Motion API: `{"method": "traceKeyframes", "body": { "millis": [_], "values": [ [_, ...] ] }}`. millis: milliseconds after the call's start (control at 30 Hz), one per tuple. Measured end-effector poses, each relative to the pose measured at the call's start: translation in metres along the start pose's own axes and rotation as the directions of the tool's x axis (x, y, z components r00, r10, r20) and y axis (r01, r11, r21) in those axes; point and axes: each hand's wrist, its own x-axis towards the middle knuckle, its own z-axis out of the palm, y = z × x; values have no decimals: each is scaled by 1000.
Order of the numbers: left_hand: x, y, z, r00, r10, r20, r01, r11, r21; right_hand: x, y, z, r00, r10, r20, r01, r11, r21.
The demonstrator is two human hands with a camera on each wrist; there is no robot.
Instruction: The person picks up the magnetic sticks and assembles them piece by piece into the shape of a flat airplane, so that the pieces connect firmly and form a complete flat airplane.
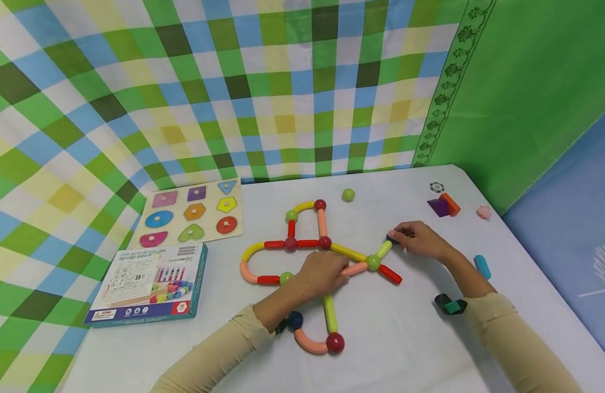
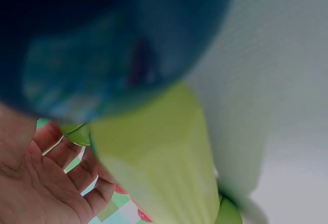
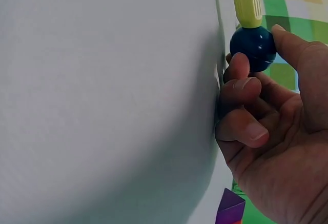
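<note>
A dark blue ball (image 3: pixel 253 48) at the end of a short yellow-green rod (image 1: pixel 384 250) is pinched between thumb and fingers of my right hand (image 1: pixel 420 240). That rod joins a green ball (image 1: pixel 373 262), from which a red rod (image 1: pixel 390 274), a yellow rod (image 1: pixel 348 252) and a pink rod (image 1: pixel 355 268) also spread. My left hand (image 1: pixel 322 273) grips the pink rod near its left end and hides part of the figure beneath. Close to the left wrist camera are another blue ball (image 2: pixel 118 44) and a yellow-green rod (image 2: pixel 159 157).
Red, yellow and pink rods with balls form loops on the white table (image 1: pixel 405 338). At left lie a shape puzzle board (image 1: pixel 211 224) and a toy box (image 1: pixel 150 284). A loose green ball (image 1: pixel 348 195), purple block (image 1: pixel 438 207) and turquoise rod (image 1: pixel 482 266) lie apart.
</note>
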Motion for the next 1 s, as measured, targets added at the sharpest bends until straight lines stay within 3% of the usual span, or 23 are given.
{"method": "traceKeyframes", "body": {
  "millis": [267, 567, 733, 1000],
  "values": [
    [4, 3, -7, 1000, 22, 7, -22, 999, 49, -4, 4, -1, 999, 29, -18, -29, 999, 19],
    [29, 22, -42, 993, 114, -13, -111, 982, 150, -8, 3, 3, 998, 55, -39, -53, 997, 63],
    [52, 32, -36, 994, 105, 13, -106, 988, 110, -9, 1, 6, 998, 49, -49, -45, 996, 80],
    [82, 38, -18, 998, 19, 58, -21, 999, 25, -13, 2, 8, 998, 28, -48, -22, 994, 111]
  ]
}}
